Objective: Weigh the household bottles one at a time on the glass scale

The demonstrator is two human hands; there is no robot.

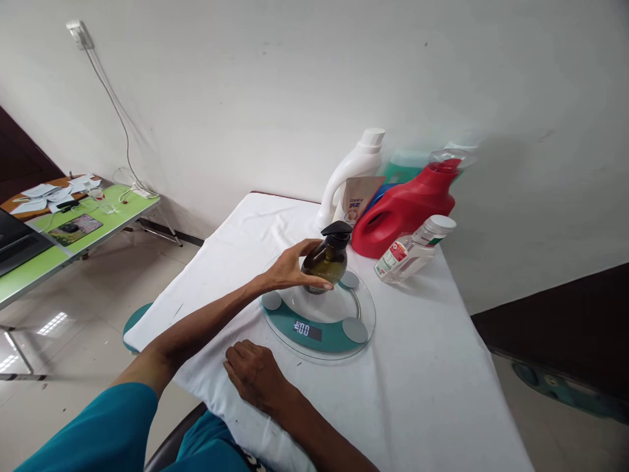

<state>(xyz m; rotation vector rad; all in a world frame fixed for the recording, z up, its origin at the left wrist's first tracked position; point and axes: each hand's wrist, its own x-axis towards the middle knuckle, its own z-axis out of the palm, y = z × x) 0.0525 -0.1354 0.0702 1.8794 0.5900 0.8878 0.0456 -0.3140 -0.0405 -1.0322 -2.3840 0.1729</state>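
Left hand (289, 267) grip closed around dark pump bottle (326, 259) on round glass scale (318, 316), right hand (255, 370) resting loosely curled, holding nothing, on white-clothed bench (432, 367)

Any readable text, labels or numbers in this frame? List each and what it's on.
"00" or "0.0": display of the glass scale; a decimal point cannot be made out.
Brown pouch: printed brand, too blurred to read.
Clear bottle lying on its side: red and white label, too small to read.
Dark pump bottle, in the grip of the left hand: no legible text.
Red jug, white jug: no visible text.
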